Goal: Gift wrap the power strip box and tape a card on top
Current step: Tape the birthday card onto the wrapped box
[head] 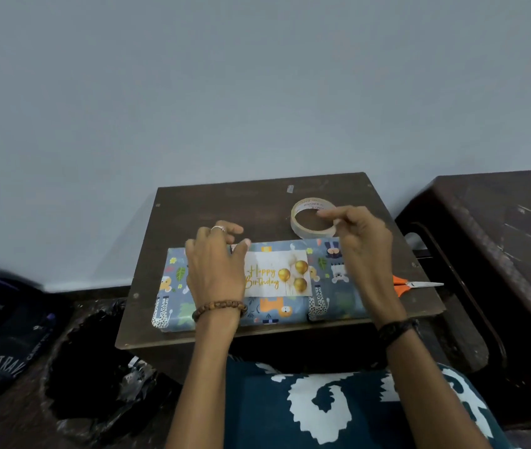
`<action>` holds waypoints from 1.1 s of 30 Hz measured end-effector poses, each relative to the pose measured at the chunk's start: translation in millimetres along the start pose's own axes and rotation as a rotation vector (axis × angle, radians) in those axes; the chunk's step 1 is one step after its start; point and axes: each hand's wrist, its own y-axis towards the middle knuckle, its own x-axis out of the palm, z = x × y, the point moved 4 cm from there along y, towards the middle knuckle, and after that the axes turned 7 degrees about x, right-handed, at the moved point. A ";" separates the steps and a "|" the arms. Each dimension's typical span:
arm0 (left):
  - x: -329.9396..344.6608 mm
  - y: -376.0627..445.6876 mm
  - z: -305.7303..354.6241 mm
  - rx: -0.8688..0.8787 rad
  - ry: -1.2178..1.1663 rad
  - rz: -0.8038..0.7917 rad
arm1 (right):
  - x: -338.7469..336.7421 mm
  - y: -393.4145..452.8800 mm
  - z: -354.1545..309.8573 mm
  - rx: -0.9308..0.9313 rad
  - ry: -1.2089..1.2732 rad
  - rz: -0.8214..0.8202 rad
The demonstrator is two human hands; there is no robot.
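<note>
In the head view, the power strip box wrapped in blue animal-print paper (257,286) is lying lengthwise at the centre of the frame on the dark brown wooden surface (212,205). A white "Happy Birthday" card with gold balloons (275,273) is resting on top of it. My left hand (213,270) is lying over the card's left edge, fingers (241,246) curled loosely and gripping nothing I can see. My right hand (363,251) is hovering at the box's right end, fingers spread and empty. A roll of clear tape (312,218) is sitting just above the box, and orange-handled scissors (414,284) are poking out right of my wrist.
</note>
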 end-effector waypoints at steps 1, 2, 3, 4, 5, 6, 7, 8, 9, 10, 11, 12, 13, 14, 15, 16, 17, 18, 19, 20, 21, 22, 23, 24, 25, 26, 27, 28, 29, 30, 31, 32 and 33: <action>2.0 8.0 6.4 0.021 0.008 -0.005 | -4.5 13.5 5.7 0.051 -0.013 0.026; 7.0 17.8 11.8 0.039 0.000 -0.021 | -6.6 26.6 13.0 0.095 -0.056 0.029; 14.6 29.4 16.1 0.050 -0.017 -0.049 | -7.1 38.8 20.9 0.131 -0.116 0.021; 23.9 41.5 19.8 0.052 -0.032 -0.091 | -6.5 48.8 28.8 0.160 -0.178 0.008; 34.1 53.2 23.5 0.045 -0.033 -0.146 | -4.8 57.1 36.5 0.187 -0.229 -0.006; 45.1 63.8 26.5 0.031 -0.012 -0.211 | -2.3 64.2 44.0 0.219 -0.265 -0.024; 56.8 72.6 29.5 0.019 0.027 -0.283 | 0.0 69.8 49.8 0.258 -0.287 -0.046; 68.5 79.3 32.6 0.011 0.069 -0.356 | 2.5 74.0 54.5 0.297 -0.300 -0.074; 78.9 84.3 35.1 0.000 0.094 -0.423 | 5.1 76.9 57.4 0.325 -0.305 -0.101; 88.1 87.6 36.5 -0.019 0.092 -0.483 | 8.0 78.4 59.7 0.341 -0.299 -0.123; 95.8 89.0 36.7 -0.048 0.061 -0.532 | 10.4 79.4 61.7 0.348 -0.289 -0.138; 101.1 88.9 36.6 -0.086 0.006 -0.561 | 12.6 79.6 62.5 0.349 -0.275 -0.143; 103.7 88.6 36.8 -0.126 -0.058 -0.569 | 14.6 80.0 62.7 0.352 -0.250 -0.141; 104.6 89.0 38.2 -0.153 -0.117 -0.556 | 14.3 80.2 61.7 0.352 -0.210 -0.125; 104.0 90.0 42.4 -0.160 -0.172 -0.531 | 11.5 81.3 60.6 0.350 -0.161 -0.096; 103.1 91.4 50.6 -0.148 -0.236 -0.505 | 4.7 82.9 59.5 0.352 -0.103 -0.050; 103.3 93.6 62.6 -0.125 -0.311 -0.484 | -6.5 85.0 57.8 0.356 -0.045 0.007; 105.3 95.5 78.3 -0.095 -0.389 -0.475 | -20.3 87.6 57.3 0.363 0.010 0.071; 110.1 96.8 96.3 -0.060 -0.458 -0.480 | -36.7 89.6 55.9 0.372 0.075 0.136; 118.4 96.8 115.8 -0.023 -0.514 -0.493 | -54.7 91.0 55.9 0.386 0.141 0.203; 130.3 94.9 136.8 0.014 -0.557 -0.516 | -73.5 91.7 55.8 0.397 0.206 0.265; 143.8 90.7 157.9 0.043 -0.593 -0.546 | -91.5 91.7 58.6 0.406 0.257 0.321; 158.3 84.3 177.2 0.062 -0.623 -0.580 | -108.3 91.6 64.6 0.416 0.293 0.372; 176.3 77.2 197.5 0.072 -0.647 -0.622 | -127.2 92.2 73.4 0.419 0.311 0.427; 190.2 70.9 210.3 0.066 -0.657 -0.661 | -138.7 91.9 80.2 0.429 0.316 0.467; 204.7 65.3 221.1 0.059 -0.653 -0.698 | -148.8 92.4 87.8 0.430 0.316 0.507; 221.7 60.2 231.8 0.054 -0.643 -0.729 | -159.6 92.9 94.8 0.435 0.295 0.542; 236.9 56.2 240.2 0.051 -0.624 -0.746 | -167.1 95.1 102.8 0.439 0.263 0.573; 250.3 53.2 247.0 0.053 -0.601 -0.752 | -172.9 97.2 108.1 0.459 0.239 0.597; 262.1 51.5 251.5 0.051 -0.573 -0.753 | -176.8 99.4 114.2 0.477 0.220 0.616; 271.9 50.5 254.4 0.038 -0.551 -0.751 | -178.9 100.3 117.1 0.496 0.204 0.614; 278.9 50.5 254.8 0.019 -0.534 -0.745 | -179.3 101.1 119.8 0.500 0.195 0.607; 282.3 50.3 254.0 0.002 -0.514 -0.738 | -178.1 101.0 120.9 0.517 0.173 0.586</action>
